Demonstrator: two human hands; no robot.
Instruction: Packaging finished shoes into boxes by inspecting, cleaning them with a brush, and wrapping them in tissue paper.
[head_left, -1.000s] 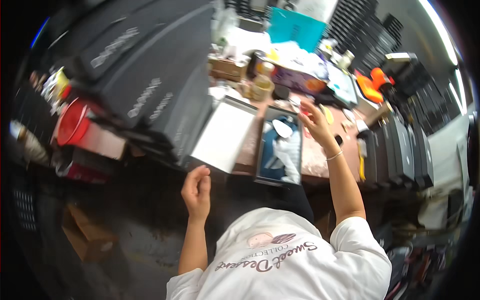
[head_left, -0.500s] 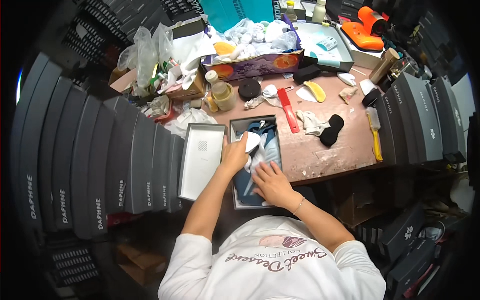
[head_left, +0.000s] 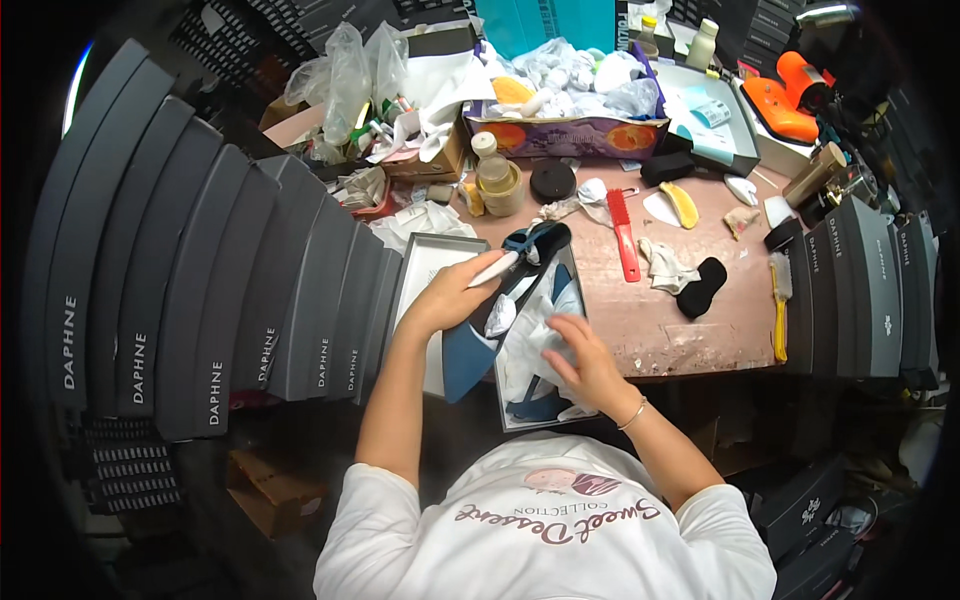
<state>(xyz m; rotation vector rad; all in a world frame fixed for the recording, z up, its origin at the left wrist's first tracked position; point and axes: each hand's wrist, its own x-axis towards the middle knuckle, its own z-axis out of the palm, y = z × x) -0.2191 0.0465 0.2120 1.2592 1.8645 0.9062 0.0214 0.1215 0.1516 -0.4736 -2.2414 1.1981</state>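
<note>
- Dark grey boxes (head_left: 205,275) standing in a row, left
- Purple carton (head_left: 570,140) (heaped with white bundles (head_left: 618,72)), upper centre
- Red brush (head_left: 623,238), right of centre
- Orange device (head_left: 780,110), upper right
- Yellow-handled brush (head_left: 780,310), right

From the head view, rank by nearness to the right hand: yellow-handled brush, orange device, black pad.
1. Black pad: ahead and right of the right hand.
2. Yellow-handled brush: farther right.
3. Orange device: far back, on the right.

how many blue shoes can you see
2: one blue shoe in the left hand, another shoe in the box, partly covered by white wrapping; more may be hidden.
</note>
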